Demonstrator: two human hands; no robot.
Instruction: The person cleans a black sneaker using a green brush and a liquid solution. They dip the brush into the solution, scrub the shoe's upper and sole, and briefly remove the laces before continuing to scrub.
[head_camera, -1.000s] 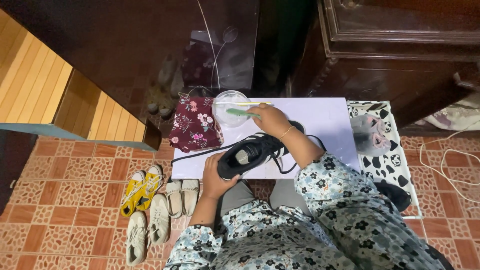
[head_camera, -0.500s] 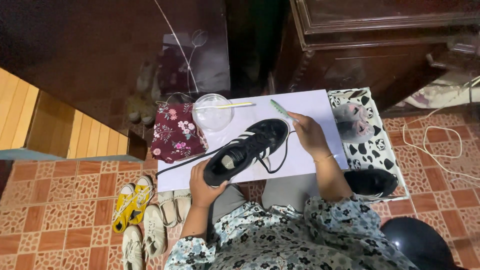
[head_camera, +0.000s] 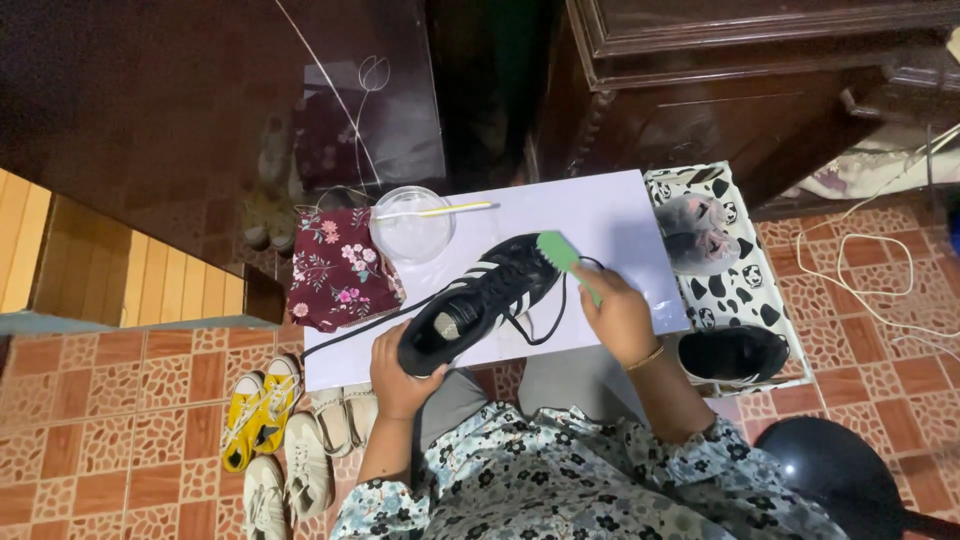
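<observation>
— What is nearest?

— The left hand (head_camera: 398, 372). It is clamped on the heel of a black shoe (head_camera: 480, 303), which lies tilted on the white bench (head_camera: 620, 220).

— And the right hand (head_camera: 618, 315)?

— It is closed around a green brush (head_camera: 562, 256), whose head touches the toe of the shoe.

— How do you scrub well?

— I think you keep the heel held tight, and use short, soft strokes.

— What is further back?

— A clear bowl (head_camera: 411, 226) with a stick across it, beside a flowery cloth (head_camera: 338, 268).
</observation>
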